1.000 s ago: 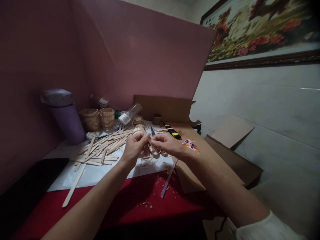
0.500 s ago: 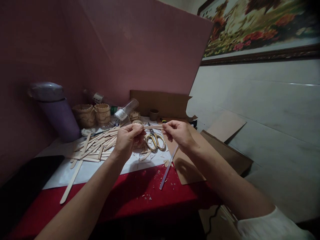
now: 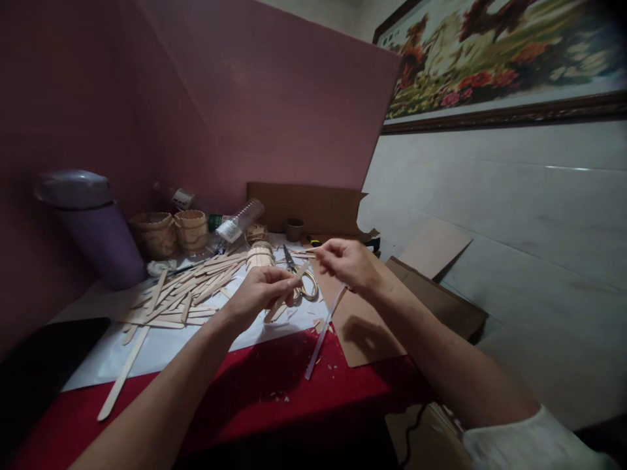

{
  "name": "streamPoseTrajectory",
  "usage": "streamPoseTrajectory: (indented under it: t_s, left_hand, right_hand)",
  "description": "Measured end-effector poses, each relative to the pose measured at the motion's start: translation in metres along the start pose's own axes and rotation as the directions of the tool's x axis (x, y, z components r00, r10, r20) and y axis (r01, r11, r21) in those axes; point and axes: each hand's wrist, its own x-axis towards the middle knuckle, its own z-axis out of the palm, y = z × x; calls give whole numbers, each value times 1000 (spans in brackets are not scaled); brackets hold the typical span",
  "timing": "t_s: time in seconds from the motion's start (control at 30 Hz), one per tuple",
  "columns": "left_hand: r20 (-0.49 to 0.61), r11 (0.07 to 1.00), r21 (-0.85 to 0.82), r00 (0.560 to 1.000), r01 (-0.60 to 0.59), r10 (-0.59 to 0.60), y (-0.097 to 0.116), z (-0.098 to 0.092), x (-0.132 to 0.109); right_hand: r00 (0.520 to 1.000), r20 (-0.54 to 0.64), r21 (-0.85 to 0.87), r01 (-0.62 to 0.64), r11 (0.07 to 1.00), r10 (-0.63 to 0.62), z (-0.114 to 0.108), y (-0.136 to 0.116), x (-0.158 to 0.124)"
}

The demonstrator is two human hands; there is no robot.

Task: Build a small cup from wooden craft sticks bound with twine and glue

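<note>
My left hand (image 3: 264, 290) pinches a flat wooden craft stick (image 3: 281, 303), which slants from lower left up to its free end at upper right. Just to the right, my right hand (image 3: 345, 261) is closed in a pinch. A thin pale sliver (image 3: 312, 250) shows at its fingertips; whether it is held or lies behind them is unclear. Gold-handled scissors (image 3: 310, 284) lie behind the hands, partly hidden by the left fingers. Beyond the left hand stands a small stick-sided piece bound with cord (image 3: 259, 254). A heap of craft sticks (image 3: 196, 287) covers the white paper.
A translucent strip (image 3: 321, 343) lies beside a cardboard sheet (image 3: 365, 339) at the right. Along the back are a purple tumbler (image 3: 105, 241), two woven-looking pots (image 3: 191, 232), a plastic bottle (image 3: 240, 222) and a small brown cup (image 3: 294, 228). Wood chips dot the red cloth (image 3: 235, 398).
The stick stretched level between both hands is now tilted in my left hand alone. My left hand has dropped lower, uncovering the cord-bound piece. The view has shifted slightly right.
</note>
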Motion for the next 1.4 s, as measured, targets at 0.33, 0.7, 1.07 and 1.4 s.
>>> streamPoseTrajectory:
  t_s: [0.33, 0.7, 1.07, 1.4]
  left_hand:
    - [-279, 989, -141, 957, 36, -75, -2, -2, 5]
    - [-406, 993, -116, 911, 32, -77, -6, -4, 6]
    - [-375, 991, -134, 924, 27, -76, -5, 4, 5]
    - [-423, 975, -219, 899, 19, -113, -2, 1, 3]
  right_hand:
    - [960, 26, -663, -193, 723, 280, -62, 78, -20]
    - [967, 1, -395, -234, 888, 255, -53, 97, -36]
    - [867, 153, 567, -470, 676, 474, -61, 65, -51]
    - [909, 376, 578, -382, 721, 181, 16, 0, -37]
